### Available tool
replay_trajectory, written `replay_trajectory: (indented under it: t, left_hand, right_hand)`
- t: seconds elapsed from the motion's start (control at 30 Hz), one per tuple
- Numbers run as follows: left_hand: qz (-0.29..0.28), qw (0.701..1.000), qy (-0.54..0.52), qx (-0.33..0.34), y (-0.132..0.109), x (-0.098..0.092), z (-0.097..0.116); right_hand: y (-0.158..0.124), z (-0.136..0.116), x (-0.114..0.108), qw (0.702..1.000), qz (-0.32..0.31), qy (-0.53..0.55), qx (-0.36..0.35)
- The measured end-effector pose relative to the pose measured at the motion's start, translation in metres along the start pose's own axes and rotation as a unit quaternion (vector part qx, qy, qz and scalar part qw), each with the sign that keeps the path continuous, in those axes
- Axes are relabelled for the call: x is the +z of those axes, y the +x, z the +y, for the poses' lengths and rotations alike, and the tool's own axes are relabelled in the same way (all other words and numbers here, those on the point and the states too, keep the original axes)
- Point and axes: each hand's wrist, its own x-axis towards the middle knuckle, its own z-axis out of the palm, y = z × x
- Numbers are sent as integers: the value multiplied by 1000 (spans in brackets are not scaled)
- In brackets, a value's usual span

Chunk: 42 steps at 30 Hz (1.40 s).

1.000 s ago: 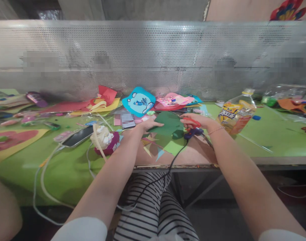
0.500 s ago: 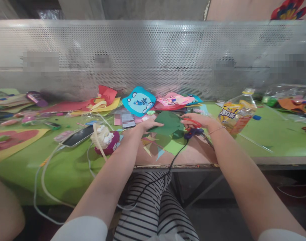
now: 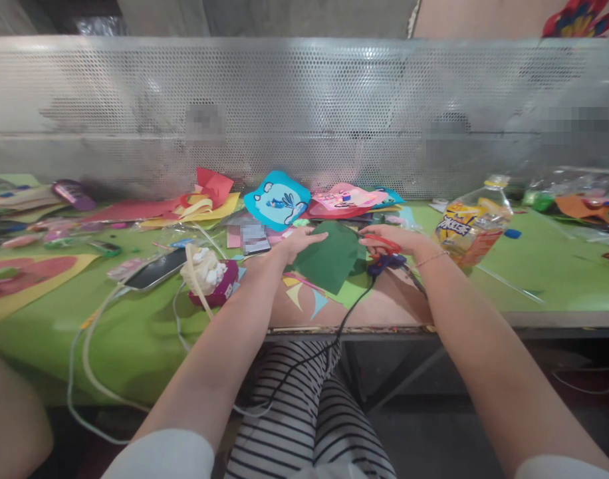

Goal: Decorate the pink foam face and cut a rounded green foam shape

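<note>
My left hand (image 3: 300, 243) grips the left edge of a dark green paper sheet (image 3: 334, 259), its thumb lying on top. At the sheet's right side, my right hand (image 3: 381, 238) is closed round a pair of scissors with red handles (image 3: 384, 243). The scissor blades are mostly hidden by the hand and point toward the paper. Just below the right hand lies a dark blue tool (image 3: 384, 265) with a black cable (image 3: 352, 309). Light green paper (image 3: 352, 293) and small paper scraps (image 3: 318, 305) lie under and beside the sheet.
A clear snack-labelled bottle (image 3: 474, 223) stands to the right. Behind my hands lie a blue decorated paper (image 3: 279, 199) and a pink one (image 3: 347, 199). On the left are a phone (image 3: 157, 269), a magenta box (image 3: 217, 286) and white cables (image 3: 92, 372). A perforated metal panel (image 3: 304, 86) backs the table.
The dark green sheet has turned and tilted, so its lower corner now reaches further toward me and covers some scraps. Both hands stay nearly in place.
</note>
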Motion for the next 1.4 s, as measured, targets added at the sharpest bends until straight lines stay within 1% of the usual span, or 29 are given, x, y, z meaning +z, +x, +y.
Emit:
replay_trajectory:
  t: [0.13,0.23,0.37,0.5,0.6,0.77,0.97,1.13,1.27,1.4]
  left_hand:
    - [-55,998,3,12,-6,5,8]
    - [-71,997,20,29,-6,6,9]
    - [-76,996,32,36,-1,4,4]
    - [-70,997,28,33,3,3,-1]
    - [-64,998,10,27,3,2,-2]
    - [-65,997,5,27,3,2,-2]
    - [-71,997,-13,7,2,2,-1]
    - [-58,998,-30,-3,0,3,0]
    - [-71,997,-40,-13,-1,3,0]
    - [-68,997,-40,-13,-1,3,-1]
  right_hand:
    - [-1,-3,3,1000,-15,1,-14]
    - [2,3,2,999,-25,30,-33]
    - [2,6,0,998,-30,45,-37]
    - [-2,1,0,999,-26,23,-10]
    - [-3,-2,1,1000,-24,14,-1]
    - [-2,-1,1,1000,-21,2,-2]
    - [-2,0,0,1000,-16,-27,1]
    - [0,2,-1,999,-14,-39,-12]
    - [2,5,-2,999,-13,-46,-16]
    - [2,7,-3,998,-14,-60,-14]
